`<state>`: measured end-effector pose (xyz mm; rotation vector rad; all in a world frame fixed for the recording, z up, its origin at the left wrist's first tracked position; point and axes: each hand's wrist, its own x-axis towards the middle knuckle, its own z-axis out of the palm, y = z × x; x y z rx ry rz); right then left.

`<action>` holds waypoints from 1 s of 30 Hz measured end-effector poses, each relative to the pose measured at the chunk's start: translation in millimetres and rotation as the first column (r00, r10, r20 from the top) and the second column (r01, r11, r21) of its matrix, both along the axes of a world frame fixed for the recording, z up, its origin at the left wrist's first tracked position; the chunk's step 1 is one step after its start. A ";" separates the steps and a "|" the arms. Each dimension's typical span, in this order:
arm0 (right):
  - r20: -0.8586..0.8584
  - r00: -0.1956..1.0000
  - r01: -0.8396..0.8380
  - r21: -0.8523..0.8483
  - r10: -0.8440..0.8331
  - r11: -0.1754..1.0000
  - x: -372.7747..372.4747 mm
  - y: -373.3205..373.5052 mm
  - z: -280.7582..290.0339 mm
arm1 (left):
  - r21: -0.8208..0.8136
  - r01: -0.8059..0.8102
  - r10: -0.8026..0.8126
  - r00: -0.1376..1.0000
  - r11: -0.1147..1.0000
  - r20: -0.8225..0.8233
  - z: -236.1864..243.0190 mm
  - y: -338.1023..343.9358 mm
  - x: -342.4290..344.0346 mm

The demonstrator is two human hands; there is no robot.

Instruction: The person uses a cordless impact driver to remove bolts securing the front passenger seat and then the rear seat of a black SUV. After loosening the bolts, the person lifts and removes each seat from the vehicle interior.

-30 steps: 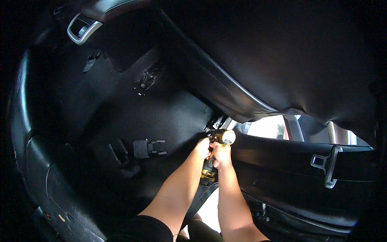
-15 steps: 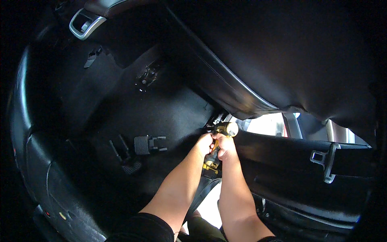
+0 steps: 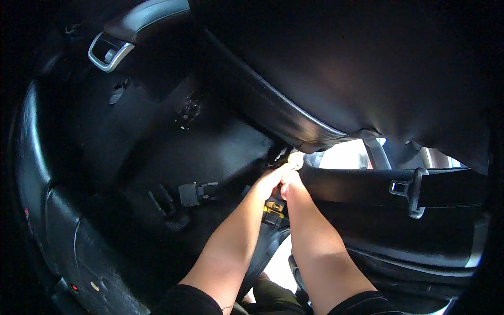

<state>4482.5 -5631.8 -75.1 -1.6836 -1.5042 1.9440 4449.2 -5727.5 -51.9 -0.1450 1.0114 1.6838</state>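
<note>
A yellow-and-black cordless power tool [image 3: 274,210] is gripped between my hands in the middle of the view. Its bright rounded end [image 3: 296,159] shows past my fingers, while most of its body and handle is hidden. Lying over the top of the tool, my left hand [image 3: 274,178] is closed around it. My right hand [image 3: 290,184] wraps the handle, just right of the left one. Beyond them is a small shiny metal part [image 3: 278,155] below the black leather seat edge; where the tool's tip meets it cannot be seen.
On the dark carpet [image 3: 220,147] lie a grey ribbed plastic piece with prongs [image 3: 190,194] and a darker similar one [image 3: 176,223]. A black metal bracket [image 3: 190,109] stands farther off. Black leather seating [image 3: 325,68] overhangs the right. A seat-belt buckle [image 3: 417,193] sits at right.
My left hand has slid up over the tool's body, covering more of it. The view has shifted slightly; both hands stay near the same spot.
</note>
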 end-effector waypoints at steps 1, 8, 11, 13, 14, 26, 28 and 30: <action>0.146 0.987 -0.061 0.000 0.061 0.998 -1.8 5.0 -3.7 | -0.036 -0.014 0.013 1.000 0.999 -0.025 1.6 2.0 3.1; 0.051 0.997 0.059 -0.002 -0.059 0.998 2.8 11.3 -14.7 | 0.061 0.030 -0.035 0.997 0.998 0.074 -21.1 9.2 7.3; 0.133 0.991 -0.033 0.020 0.030 0.999 3.7 15.5 -11.0 | 0.068 0.026 -0.031 0.997 0.997 0.070 -23.7 14.5 7.3; 0.184 0.974 -0.136 0.012 0.132 0.991 5.1 18.5 -8.4 | 0.068 0.026 -0.030 0.997 0.997 0.069 -19.4 16.2 8.4; 0.195 0.977 -0.086 0.001 0.084 0.996 5.3 19.8 -7.5 | 0.062 0.022 -0.026 0.998 0.998 0.065 -16.4 16.8 8.9; 0.136 0.962 -0.207 -0.204 0.237 0.957 19.7 -4.0 28.1 | -0.163 -0.081 0.143 0.898 0.983 0.416 -69.4 -25.4 -7.5; 0.111 0.968 -0.191 -0.254 0.225 0.948 24.9 -8.1 30.1 | -0.085 -0.086 0.108 0.950 0.993 0.292 -67.8 -16.1 -7.7; 0.046 0.951 -0.294 -0.180 0.307 0.939 27.3 -9.7 29.0 | 0.095 -0.039 0.020 0.980 0.995 0.197 -58.7 -0.8 -12.4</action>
